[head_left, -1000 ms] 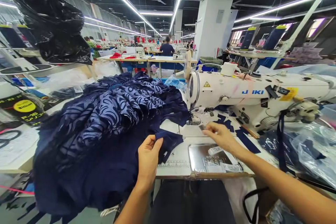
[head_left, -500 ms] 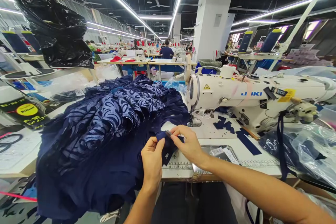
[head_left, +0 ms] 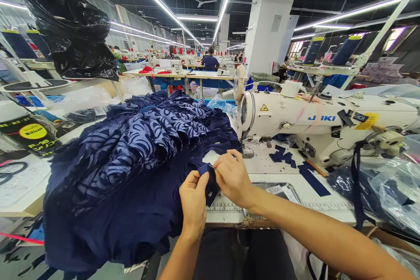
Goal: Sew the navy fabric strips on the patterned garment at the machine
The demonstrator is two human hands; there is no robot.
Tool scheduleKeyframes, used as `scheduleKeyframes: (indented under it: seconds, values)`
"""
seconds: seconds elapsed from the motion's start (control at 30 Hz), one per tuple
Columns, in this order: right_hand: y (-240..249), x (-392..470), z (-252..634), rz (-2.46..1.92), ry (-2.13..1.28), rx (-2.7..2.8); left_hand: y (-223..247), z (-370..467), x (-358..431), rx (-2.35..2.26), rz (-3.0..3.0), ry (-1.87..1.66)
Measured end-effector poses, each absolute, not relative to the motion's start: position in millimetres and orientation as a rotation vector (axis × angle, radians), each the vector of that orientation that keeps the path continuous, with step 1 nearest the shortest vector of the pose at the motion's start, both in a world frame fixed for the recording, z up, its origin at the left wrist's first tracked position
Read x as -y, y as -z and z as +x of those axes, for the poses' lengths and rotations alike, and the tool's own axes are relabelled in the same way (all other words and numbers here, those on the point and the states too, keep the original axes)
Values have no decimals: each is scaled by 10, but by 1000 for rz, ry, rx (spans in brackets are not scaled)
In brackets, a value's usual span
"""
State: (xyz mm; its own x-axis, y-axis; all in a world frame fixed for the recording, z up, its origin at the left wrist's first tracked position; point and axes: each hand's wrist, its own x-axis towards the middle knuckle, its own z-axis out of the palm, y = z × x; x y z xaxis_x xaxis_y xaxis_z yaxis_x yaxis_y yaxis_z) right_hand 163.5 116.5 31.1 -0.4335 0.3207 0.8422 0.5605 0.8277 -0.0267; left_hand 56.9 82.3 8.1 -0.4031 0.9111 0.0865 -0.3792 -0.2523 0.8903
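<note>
My left hand (head_left: 194, 199) is closed in a pinch on the edge of navy fabric (head_left: 204, 169), between thumb and fingers. Close on its right, my right hand (head_left: 233, 177) is closed too, with fingers curled round something small and thin whose kind I cannot make out; its tip meets the fabric's edge. To the left spreads a big heap of navy garments (head_left: 111, 236), with a light blue swirl-patterned part (head_left: 144, 135) on top. Beyond my right hand stands a white sewing machine (head_left: 282, 109), its needle area just past the fabric.
Navy fabric scraps (head_left: 282, 155) and a navy strip (head_left: 314, 181) lie under the machine arm. A metal tray (head_left: 292, 190) with labels is behind my right forearm. Plastic bags (head_left: 393, 188) crowd the right; a spray can (head_left: 29, 131) stands left. A ruler tape (head_left: 226, 208) runs along the table's front.
My right hand has turned, its fingers curling more tightly beside the fabric edge. A dark flat piece seen at its fingertips earlier now shows only as a thin tip. My left hand keeps its pinch.
</note>
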Motion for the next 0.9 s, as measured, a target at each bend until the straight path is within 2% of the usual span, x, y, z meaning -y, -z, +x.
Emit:
scheduleKeyframes:
  seconds: [0.13, 0.27, 0.37, 0.6, 0.73, 0.9]
  values:
    - [-387, -1192, 1626, -446, 770, 2144, -80, 588, -815, -996, 761, -1780]
    - [-426, -1269, 1767, -507, 875, 2171, -111, 584, -799, -976, 706, -1809]
    - [-340, -1327, 2075, -719, 668, 2218, -132, 563, -786, -978, 712, -1787]
    - [-179, -1219, 2713, -1220, -242, 1921, -126, 581, -807, -977, 723, -1735]
    - [-324, -1073, 2390, -1074, -643, 1784, -105, 613, -832, -991, 737, -1760]
    - [-412, -1062, 1830, -839, -744, 1762, -100, 578, -813, -1014, 772, -1752]
